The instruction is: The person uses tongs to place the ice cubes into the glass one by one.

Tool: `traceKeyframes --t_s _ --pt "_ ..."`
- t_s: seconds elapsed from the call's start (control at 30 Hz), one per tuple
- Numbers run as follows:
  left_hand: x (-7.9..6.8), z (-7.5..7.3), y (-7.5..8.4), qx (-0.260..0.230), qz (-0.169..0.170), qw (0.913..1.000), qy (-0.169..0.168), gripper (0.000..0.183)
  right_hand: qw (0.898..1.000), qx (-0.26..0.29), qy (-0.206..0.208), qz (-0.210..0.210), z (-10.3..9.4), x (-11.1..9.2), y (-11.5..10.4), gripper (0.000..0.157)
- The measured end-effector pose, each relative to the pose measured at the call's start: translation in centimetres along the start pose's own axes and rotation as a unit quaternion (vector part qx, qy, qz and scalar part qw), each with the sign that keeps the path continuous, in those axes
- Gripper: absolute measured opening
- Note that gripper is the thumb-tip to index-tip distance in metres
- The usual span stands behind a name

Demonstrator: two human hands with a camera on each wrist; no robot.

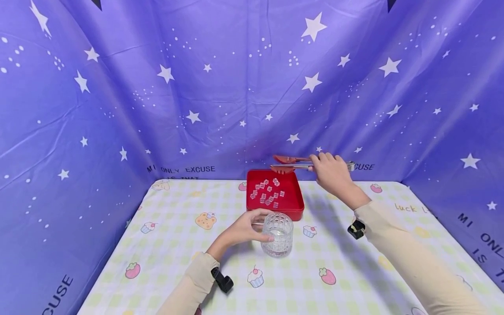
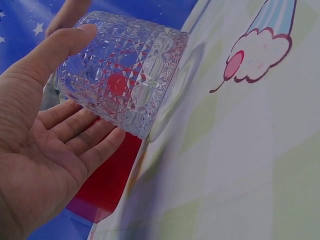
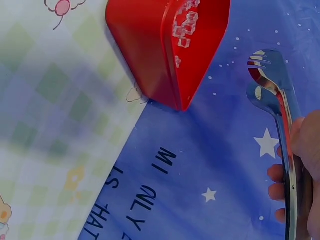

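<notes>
My left hand (image 1: 246, 227) holds a clear cut-glass tumbler (image 1: 277, 240) that stands upright on the table. In the left wrist view, the thumb lies along one side of the tumbler (image 2: 125, 75) and the other fingers reach round the far side. My right hand (image 1: 332, 174) grips metal tongs (image 1: 301, 166) with reddish-looking heads, held level above the far edge of a red tray (image 1: 293, 192). Their heads stand apart, with nothing visible between them. Several small clear cubes (image 1: 269, 189) lie scattered in the tray.
A checked tablecloth (image 1: 165, 253) with cupcake, strawberry and bear prints covers the table. Purple-blue star-printed curtains (image 1: 228, 96) rise behind it and at both sides. The tray stands near the table's back edge, just beyond the tumbler.
</notes>
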State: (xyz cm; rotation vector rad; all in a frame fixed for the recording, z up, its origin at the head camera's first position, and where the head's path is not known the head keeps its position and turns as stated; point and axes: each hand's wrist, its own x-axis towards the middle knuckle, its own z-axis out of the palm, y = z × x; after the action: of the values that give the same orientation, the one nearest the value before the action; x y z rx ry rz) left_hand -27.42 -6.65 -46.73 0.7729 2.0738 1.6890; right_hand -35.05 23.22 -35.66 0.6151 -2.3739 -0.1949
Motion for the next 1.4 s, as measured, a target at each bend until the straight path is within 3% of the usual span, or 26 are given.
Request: traceKeyframes --t_s 0.23,0.47,0.87,1.2,1.4 --pt "0.0 -0.1 0.0 -0.003 0.002 1.0000 -0.002 0.066 1.000 0.006 -0.001 -0.008 0.8 -0.1 -0.5 0.024" --pt "0.0 -0.1 0.0 -0.004 0.003 1.0000 0.000 0.065 0.999 -0.001 0.016 -0.042 1.9 0.0 -0.8 0.025" --pt "-0.1 -0.2 -0.1 -0.006 0.006 1.0000 -0.001 0.065 0.998 0.018 -0.035 -0.055 2.9 -0.5 -0.9 0.031" --pt "-0.1 -0.1 -0.1 -0.004 0.004 1.0000 0.002 0.065 0.995 -0.010 0.028 -0.095 3.5 -0.7 -1.3 0.033" --pt "0.0 0.0 -0.1 -0.003 0.002 1.0000 0.003 0.065 0.993 -0.012 0.043 -0.111 3.4 -1.0 -1.4 0.038"
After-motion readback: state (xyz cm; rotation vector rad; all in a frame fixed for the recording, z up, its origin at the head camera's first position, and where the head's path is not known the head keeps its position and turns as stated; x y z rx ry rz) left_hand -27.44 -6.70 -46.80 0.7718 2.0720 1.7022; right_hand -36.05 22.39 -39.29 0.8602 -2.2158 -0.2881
